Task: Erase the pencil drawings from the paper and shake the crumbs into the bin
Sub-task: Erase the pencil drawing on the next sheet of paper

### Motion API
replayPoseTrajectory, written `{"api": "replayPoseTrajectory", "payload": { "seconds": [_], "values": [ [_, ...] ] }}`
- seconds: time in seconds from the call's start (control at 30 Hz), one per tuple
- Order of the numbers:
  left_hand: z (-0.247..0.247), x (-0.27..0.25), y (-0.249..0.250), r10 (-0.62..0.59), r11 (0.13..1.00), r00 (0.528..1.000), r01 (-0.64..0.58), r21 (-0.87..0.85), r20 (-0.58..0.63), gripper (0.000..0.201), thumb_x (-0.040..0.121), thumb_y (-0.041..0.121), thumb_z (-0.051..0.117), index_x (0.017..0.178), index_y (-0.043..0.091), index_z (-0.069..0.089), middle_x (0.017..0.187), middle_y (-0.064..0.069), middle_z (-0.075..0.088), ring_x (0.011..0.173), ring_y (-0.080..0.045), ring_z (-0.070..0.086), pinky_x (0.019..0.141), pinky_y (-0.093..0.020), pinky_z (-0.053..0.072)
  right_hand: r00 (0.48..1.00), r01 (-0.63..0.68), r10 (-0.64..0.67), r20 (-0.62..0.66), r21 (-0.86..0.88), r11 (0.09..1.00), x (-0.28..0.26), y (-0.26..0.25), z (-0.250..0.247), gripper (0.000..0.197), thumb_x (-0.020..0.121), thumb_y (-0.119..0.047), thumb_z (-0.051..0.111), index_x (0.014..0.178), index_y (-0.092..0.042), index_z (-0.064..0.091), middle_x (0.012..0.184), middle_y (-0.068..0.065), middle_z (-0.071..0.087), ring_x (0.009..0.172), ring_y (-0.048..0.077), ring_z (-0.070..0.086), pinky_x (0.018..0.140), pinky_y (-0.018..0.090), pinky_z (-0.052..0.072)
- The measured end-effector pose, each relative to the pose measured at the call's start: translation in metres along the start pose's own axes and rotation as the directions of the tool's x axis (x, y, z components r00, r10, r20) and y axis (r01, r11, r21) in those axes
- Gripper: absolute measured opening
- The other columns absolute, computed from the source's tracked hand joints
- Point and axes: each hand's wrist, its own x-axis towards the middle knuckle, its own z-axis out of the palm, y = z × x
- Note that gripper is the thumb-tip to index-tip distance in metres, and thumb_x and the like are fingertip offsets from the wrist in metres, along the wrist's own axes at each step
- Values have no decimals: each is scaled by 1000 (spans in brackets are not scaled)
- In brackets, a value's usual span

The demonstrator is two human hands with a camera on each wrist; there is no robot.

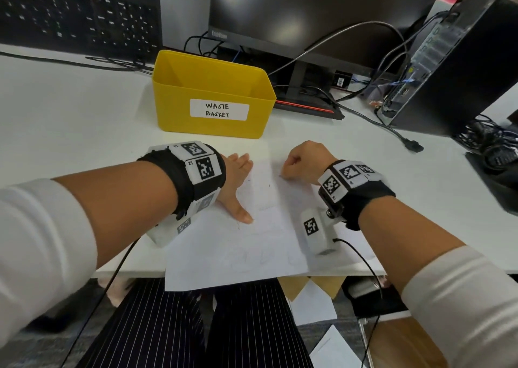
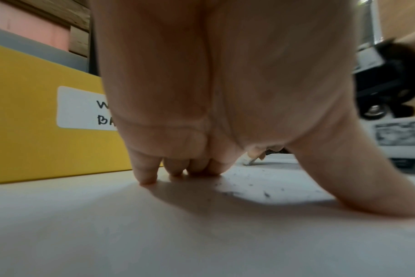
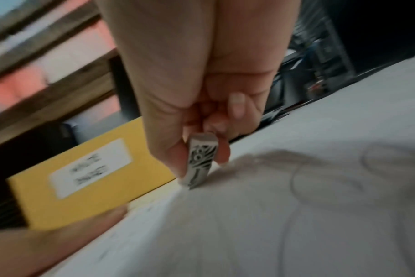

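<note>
A white sheet of paper (image 1: 246, 244) with faint pencil drawings lies on the white desk, its near edge hanging over the desk's front. My left hand (image 1: 238, 182) presses flat on the sheet's left part, fingers straight and thumb spread (image 2: 358, 187). My right hand (image 1: 302, 161) pinches a small eraser (image 3: 200, 161) in a printed sleeve, its tip pressed on the paper near the far edge. Dark eraser crumbs (image 2: 265, 194) dot the sheet. Pencil loops (image 3: 332, 172) show close to the eraser. The yellow bin (image 1: 213, 95), labelled "WASTE BASKET", stands just behind the paper.
A monitor (image 1: 308, 11) on its stand sits behind the bin, a keyboard (image 1: 81, 17) leans at the back left, and a computer tower (image 1: 459, 59) with trailing cables stands at the right. More papers lie on the floor below the desk edge.
</note>
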Motion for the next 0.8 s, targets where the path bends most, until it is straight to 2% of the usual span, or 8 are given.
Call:
{"api": "replayPoseTrajectory", "payload": {
  "seconds": [0.07,0.13,0.23,0.3,0.47,0.57,0.67,0.8],
  "values": [
    [0,1,0,-1,1000,1000,1,2,-8,117,78,67,53,147,5,-19,155,-10,-24,145,-26,-15,117,-39,2,999,-53,52,-9,-31,998,5,3,-7,14,80,-23,69,86,-10,69,93,5,66,87,18,57,68,23,41],
    [2,2,-1,1,1000,1000,-1,-9,-11,118,78,67,54,146,5,-20,155,-10,-24,145,-26,-15,117,-39,1,1000,-12,14,17,-135,991,5,-6,-9,19,83,-23,66,92,-6,69,96,6,65,91,19,57,70,24,41],
    [3,4,-2,1,1000,1000,-1,-15,-11,118,77,67,54,146,6,-20,155,-10,-24,145,-27,-15,117,-39,1,990,107,-93,102,-145,984,0,-23,-4,15,81,-23,68,86,-8,70,83,2,62,80,16,56,59,22,41],
    [2,4,-2,-1,1000,1000,1,-1,-11,119,77,68,54,146,6,-19,155,-10,-23,145,-27,-13,117,-39,3,984,141,-125,129,-127,982,-5,-24,2,11,79,-23,69,80,-12,70,78,0,61,77,15,56,59,22,42],
    [2,4,-2,-5,1000,1000,5,10,0,119,77,70,52,146,5,-20,155,-10,-24,145,-27,-14,117,-39,2,998,23,-21,64,-34,999,-2,0,-6,15,78,-23,72,81,-9,70,83,3,62,80,16,55,60,22,41],
    [2,5,-2,-4,1000,1000,4,-1,-3,119,77,69,53,146,6,-20,155,-10,-24,145,-27,-15,117,-40,1,998,-17,23,50,-117,993,3,-2,-12,16,79,-23,69,83,-8,69,86,4,61,82,18,56,65,25,42],
    [2,4,-1,-4,1000,1000,4,-6,-2,119,77,69,53,146,6,-21,155,-10,-24,145,-26,-15,117,-39,1,994,69,-50,93,-216,974,3,-18,-8,24,82,-23,65,92,-1,69,85,5,59,81,18,53,61,25,41],
    [0,3,-1,-11,1000,1000,11,14,3,119,77,69,52,146,5,-20,155,-10,-23,145,-27,-13,117,-39,3,986,116,-96,134,-150,982,1,-21,1,19,78,-24,69,82,-5,69,80,3,62,79,18,57,70,29,47]
  ]
}}
